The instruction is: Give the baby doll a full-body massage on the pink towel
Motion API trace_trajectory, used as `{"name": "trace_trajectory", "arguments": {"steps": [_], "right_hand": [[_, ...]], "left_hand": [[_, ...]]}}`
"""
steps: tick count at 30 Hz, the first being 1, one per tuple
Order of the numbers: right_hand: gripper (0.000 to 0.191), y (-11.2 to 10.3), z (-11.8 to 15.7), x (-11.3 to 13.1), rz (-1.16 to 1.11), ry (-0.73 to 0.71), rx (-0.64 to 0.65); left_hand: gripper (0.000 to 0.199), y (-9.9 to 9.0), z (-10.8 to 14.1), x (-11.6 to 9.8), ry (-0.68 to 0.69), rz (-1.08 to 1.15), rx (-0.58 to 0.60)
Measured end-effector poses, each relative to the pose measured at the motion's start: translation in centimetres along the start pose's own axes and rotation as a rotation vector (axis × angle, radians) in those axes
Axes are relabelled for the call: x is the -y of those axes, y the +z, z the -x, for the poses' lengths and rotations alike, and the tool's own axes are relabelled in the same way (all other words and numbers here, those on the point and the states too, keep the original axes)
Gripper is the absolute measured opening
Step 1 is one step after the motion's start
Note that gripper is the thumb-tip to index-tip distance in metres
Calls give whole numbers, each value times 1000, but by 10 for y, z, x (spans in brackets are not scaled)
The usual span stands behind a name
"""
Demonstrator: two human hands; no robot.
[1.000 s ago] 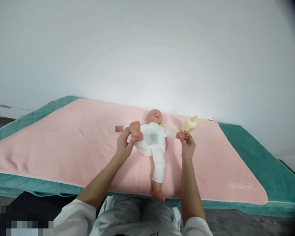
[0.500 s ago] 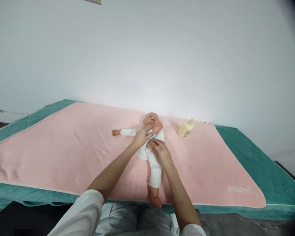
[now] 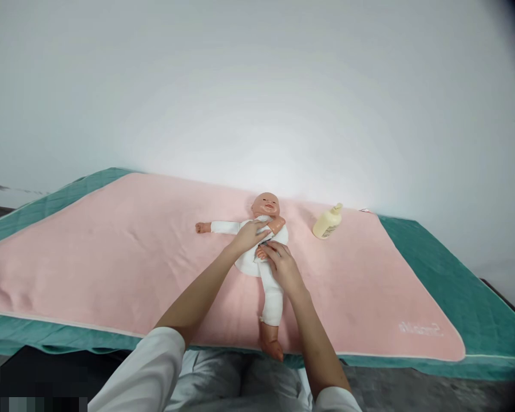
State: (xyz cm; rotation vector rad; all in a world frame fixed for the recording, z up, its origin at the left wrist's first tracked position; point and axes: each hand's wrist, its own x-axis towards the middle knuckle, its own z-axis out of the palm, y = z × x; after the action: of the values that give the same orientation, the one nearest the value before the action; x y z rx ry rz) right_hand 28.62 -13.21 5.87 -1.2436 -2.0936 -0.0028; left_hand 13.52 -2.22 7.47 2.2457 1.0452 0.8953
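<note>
Teal padding [image 3: 438, 269] lies beneath both grips, with a pink mat [image 3: 146, 263] over it. The doll [image 3: 249, 265] is on its back on the mat, directly under the two grips. It looks light, with a soft, yielding white body and smooth, firmer limb ends that may slip, so ankle and wrist seem the best holds, the seams being likely weak points. The left grip [image 3: 246, 236] is partly closed, thumb and fingers about the raised foot [image 3: 277, 224]; the right grip [image 3: 283, 266], nearer the wearer, curls over the doll's hand [image 3: 261, 252]. Beyond the right grip, to its right, stands a pale bottle [image 3: 327, 224], its lettering too small to read. The folded leg is mostly hidden behind the left grip, the bent arm behind the right, whose inner finger contact I cannot make out.
</note>
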Motion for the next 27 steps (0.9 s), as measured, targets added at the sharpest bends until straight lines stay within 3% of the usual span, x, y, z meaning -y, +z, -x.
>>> {"name": "trace_trajectory", "arguments": {"steps": [9, 15, 18, 21, 27], "right_hand": [[35, 4, 3, 4, 27, 62, -65], [33, 1, 11, -5, -64, 118, -184], [31, -4, 13, -17, -158, 186, -282], [32, -12, 12, -30, -299, 326, -409], [46, -32, 13, -78, -430, 766, -615]], "left_hand": [[48, -1, 3, -6, 46, -80, -46], [53, -7, 21, -14, 15, -44, -202], [55, -12, 33, -20, 76, -21, -323], [56, -18, 47, -25, 175, -20, -414], [56, -33, 86, -26, 357, -165, -471]]}}
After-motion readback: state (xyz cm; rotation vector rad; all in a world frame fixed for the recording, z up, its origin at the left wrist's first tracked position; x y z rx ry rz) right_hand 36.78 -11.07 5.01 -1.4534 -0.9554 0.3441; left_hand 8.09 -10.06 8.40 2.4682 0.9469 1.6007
